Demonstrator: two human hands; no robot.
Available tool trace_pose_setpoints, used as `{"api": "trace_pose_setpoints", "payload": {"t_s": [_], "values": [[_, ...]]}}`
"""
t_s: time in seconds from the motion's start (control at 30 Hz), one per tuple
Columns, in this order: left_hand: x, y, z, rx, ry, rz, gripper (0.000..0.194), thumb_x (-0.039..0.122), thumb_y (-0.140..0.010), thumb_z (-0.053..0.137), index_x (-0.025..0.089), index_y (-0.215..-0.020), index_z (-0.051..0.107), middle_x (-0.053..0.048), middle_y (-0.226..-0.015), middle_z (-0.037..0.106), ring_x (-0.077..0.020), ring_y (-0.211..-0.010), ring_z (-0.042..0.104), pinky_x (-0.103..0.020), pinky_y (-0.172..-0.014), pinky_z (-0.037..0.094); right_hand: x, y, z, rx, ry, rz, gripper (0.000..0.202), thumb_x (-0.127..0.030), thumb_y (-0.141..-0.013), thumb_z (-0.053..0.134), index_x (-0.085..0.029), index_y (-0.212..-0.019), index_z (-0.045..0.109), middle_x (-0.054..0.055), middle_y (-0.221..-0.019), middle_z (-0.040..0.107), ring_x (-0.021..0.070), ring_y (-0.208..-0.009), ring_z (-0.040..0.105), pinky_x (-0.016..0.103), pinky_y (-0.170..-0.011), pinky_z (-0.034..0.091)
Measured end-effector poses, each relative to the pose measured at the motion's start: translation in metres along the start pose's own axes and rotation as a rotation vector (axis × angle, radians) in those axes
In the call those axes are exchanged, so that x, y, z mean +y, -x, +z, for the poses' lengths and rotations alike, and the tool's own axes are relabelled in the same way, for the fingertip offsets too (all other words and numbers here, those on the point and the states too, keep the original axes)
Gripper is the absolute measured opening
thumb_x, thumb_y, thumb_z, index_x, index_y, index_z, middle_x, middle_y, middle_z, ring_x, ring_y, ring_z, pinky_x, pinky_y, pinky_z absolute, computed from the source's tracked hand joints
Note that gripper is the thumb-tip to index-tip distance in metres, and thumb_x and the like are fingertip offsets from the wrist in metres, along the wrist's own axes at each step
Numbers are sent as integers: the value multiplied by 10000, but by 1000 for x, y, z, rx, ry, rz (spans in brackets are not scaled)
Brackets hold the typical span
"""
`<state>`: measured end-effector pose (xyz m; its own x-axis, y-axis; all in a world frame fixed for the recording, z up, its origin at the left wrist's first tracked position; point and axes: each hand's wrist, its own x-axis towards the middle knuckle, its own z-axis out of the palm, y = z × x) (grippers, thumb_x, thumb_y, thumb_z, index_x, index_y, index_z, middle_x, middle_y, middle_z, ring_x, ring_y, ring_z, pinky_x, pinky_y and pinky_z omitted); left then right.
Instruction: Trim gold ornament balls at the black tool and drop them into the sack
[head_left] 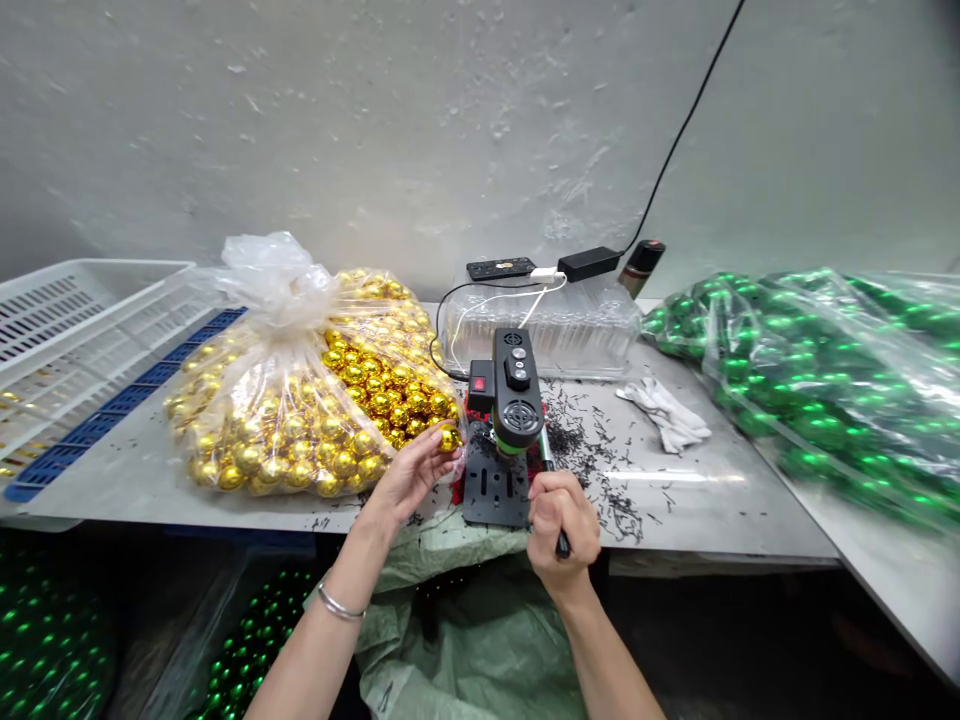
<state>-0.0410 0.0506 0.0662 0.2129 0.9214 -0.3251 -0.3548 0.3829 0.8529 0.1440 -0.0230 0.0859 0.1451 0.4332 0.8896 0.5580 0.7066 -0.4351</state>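
A shiny gold ball (449,438) is pinched at the fingertips of my left hand (415,470), just left of a small black press machine (516,385). My right hand (562,522) is wrapped round the machine's lever handle (562,545), at its lower right. Under the machine's head lies a black slotted base plate (495,488); a green part shows beneath the head. Beside my left hand stands a clear plastic bag (274,330) full of gold balls (379,385), open on its right side.
Small black bits (577,440) litter the table (720,480). White gloves (664,412) lie to the right, near bags of green balls (817,370). Behind are a clear plastic box (600,335), cables and a dark bottle (643,266). White baskets (97,290) stand left; a green sack (472,640) hangs below.
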Motion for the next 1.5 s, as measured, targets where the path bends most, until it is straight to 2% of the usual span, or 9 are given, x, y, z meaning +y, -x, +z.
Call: {"api": "trace_pose_setpoints", "payload": {"t_s": [0.1, 0.2, 0.33, 0.47, 0.63, 0.87, 1.1, 1.33, 1.5], "values": [[-18, 7, 5, -4, 78, -65, 385, 324, -815, 702, 171, -1167, 664, -75, -952, 740, -146, -811, 701, -251, -753, 558, -1, 0, -1, -16, -1, -6, 270, -28, -875, 448, -212, -680, 422, -18, -624, 462, 126, -612, 498, 258, -533, 399], [-40, 5, 13, 94, -26, -8, 432, 338, -761, 766, 160, -1144, 674, -68, -949, 741, -158, -818, 694, -267, -768, 546, -2, -1, -2, -41, 7, 7, 260, -35, -882, 444, -208, -689, 431, -3, -669, 490, 119, -615, 490, 254, -531, 398], [-66, -1, 27, 175, -413, 212, 394, 363, -757, 756, 151, -1087, 717, -78, -991, 744, -218, -910, 673, -336, -841, 522, -2, 0, -4, -59, 14, 9, 250, -47, -888, 440, -208, -697, 437, 2, -680, 494, 124, -628, 496, 260, -543, 408], [-78, 0, 35, 197, -854, 449, 339, 315, -792, 726, 200, -1111, 726, -83, -1024, 741, -261, -990, 641, -431, -939, 466, -1, 1, -5, -66, 15, 4, 241, -70, -900, 436, -207, -702, 447, 9, -686, 496, 130, -637, 498, 268, -551, 416], [-82, 1, 38, 153, -1110, 630, 297, 291, -850, 689, 185, -1128, 696, -106, -1081, 729, -276, -1039, 628, -478, -976, 429, -1, 1, -5, -69, 20, 16, 237, -100, -913, 435, -207, -704, 458, 21, -706, 520, 134, -635, 499, 274, -550, 416], [-94, -3, 36, 208, -1150, 762, 269, 340, -901, 636, 203, -1127, 679, -94, -1091, 709, -262, -1050, 619, -468, -993, 429, 0, 7, -6, -85, 19, 25, 233, -125, -940, 406, -199, -733, 481, 26, -723, 533, 136, -658, 515, 288, -595, 444], [-98, -5, 34, 206, -1157, 785, 275, 331, -889, 661, 198, -1130, 677, -85, -1061, 698, -252, -1008, 611, -434, -938, 444, 20, 30, 0, -65, 102, -112, 306, -220, -995, 343, -213, -710, 454, 15, -706, 526, 126, -635, 505, 324, -683, 499], [-98, -7, 33, 197, -1151, 804, 276, 326, -881, 677, 196, -1124, 671, -87, -1054, 700, -254, -997, 617, -426, -912, 455, 27, 38, 6, -28, 46, -100, 315, -251, -1019, 289, -225, -731, 415, -7, -734, 474, 110, -638, 504, 312, -672, 513], [-99, -8, 32, 198, -1133, 799, 249, 305, -884, 668, 207, -1114, 674, -87, -1067, 709, -254, -1013, 625, -428, -916, 464, 27, 40, 3, -99, 94, -93, 277, -215, -1005, 306, -225, -759, 431, -12, -750, 480, 112, -697, 549, 309, -712, 534]]}}
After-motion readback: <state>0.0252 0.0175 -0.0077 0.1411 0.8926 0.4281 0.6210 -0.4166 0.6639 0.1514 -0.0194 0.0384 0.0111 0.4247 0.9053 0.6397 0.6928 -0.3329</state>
